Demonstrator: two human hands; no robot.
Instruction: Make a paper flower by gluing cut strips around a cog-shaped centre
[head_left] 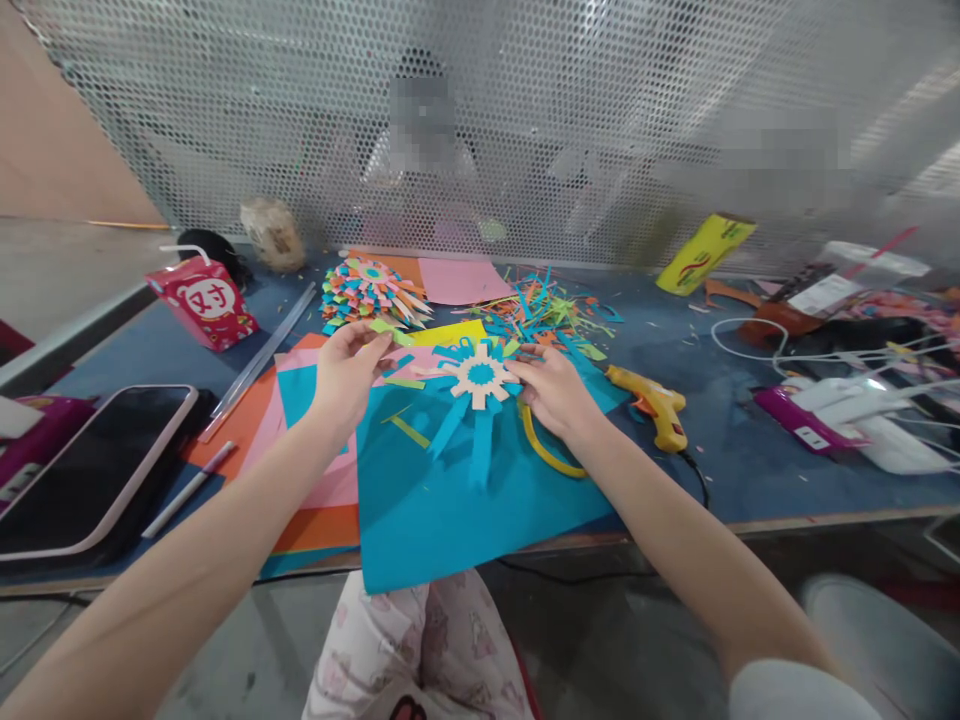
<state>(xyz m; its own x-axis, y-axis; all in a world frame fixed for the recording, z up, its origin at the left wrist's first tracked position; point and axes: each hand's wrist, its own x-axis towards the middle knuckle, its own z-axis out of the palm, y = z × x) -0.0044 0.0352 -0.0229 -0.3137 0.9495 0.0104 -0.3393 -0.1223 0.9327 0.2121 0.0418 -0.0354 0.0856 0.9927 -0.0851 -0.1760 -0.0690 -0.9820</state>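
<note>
The pale-and-blue paper wheel (pixel 481 374) is over the blue sheet (pixel 442 525), its edge pinched in the right hand (pixel 556 388), where a light hold should avoid bending it. The left hand (pixel 347 368) pinches a green strip (pixel 396 334), best kept uncreased; a glue gun (pixel 658 402) lies rightward.

The paper flower (pixel 480 396) has a pale pink ring with blue showing at its centre and blue strips (pixel 481 450) hanging below. One paper strip (pixel 388 330) is light green. The large sheet (pixel 442 530) is blue. The fringed flower (pixel 371 292) mixes orange, blue, green and pink. The glue gun (pixel 660 408) is yellow, the drink carton (pixel 204 300) red with white, the trousers (pixel 420 650) pale with pinkish figures.
</note>
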